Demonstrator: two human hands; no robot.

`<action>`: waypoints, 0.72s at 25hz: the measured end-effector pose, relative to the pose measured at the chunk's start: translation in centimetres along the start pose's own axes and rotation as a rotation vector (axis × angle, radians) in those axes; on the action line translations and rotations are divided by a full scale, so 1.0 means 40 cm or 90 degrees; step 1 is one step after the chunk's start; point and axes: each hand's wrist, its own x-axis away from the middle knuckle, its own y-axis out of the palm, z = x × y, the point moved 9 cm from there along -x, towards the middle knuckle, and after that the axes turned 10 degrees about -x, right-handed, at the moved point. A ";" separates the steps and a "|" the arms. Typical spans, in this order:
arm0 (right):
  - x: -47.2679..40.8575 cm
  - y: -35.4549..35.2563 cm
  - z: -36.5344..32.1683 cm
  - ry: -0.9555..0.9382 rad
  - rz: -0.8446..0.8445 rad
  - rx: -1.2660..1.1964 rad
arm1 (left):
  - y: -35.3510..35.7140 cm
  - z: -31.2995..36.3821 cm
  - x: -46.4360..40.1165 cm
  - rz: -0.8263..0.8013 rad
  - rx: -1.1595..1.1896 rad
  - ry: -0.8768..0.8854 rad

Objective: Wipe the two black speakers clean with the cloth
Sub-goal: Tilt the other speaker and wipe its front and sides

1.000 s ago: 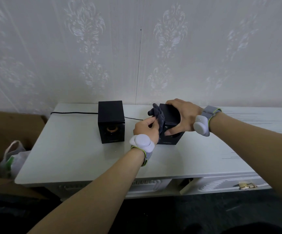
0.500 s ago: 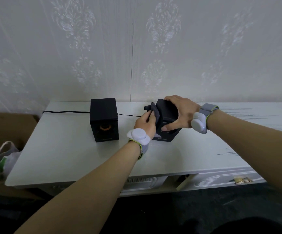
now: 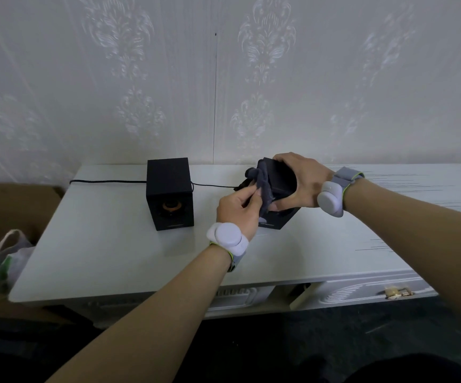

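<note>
Much of the right speaker [image 3: 280, 186] is hidden: the right hand [image 3: 304, 179] wraps over its top and far side, gripping it tilted, and a grey cloth [image 3: 263, 186] covers its left face. Only its lower corner, with a faint logo too small to read, shows near the table [image 3: 113, 252]. The left hand [image 3: 237, 208] is closed, pinching the cloth against that speaker. Two black speakers in all; the left speaker [image 3: 169, 193] stands upright on the table, well apart from both hands, its orange-ringed cone facing near. One black cable [image 3: 107, 181] runs left from it. At the far left, one plastic bag [image 3: 5, 258] is cut off by the frame edge.
</note>
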 end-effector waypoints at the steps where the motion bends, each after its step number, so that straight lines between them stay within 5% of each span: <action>1: 0.001 -0.001 0.002 0.001 0.001 -0.005 | -0.001 -0.004 0.003 -0.001 -0.010 -0.005; 7: 0.010 -0.004 0.021 0.012 0.022 -0.023 | -0.007 -0.075 -0.007 -0.007 -0.126 -0.076; 11: 0.009 -0.004 0.027 0.012 0.019 -0.017 | 0.024 -0.107 -0.040 -0.029 -0.074 -0.150; 18: 0.007 -0.004 0.021 0.001 0.012 -0.018 | 0.050 -0.033 -0.064 -0.039 0.016 -0.086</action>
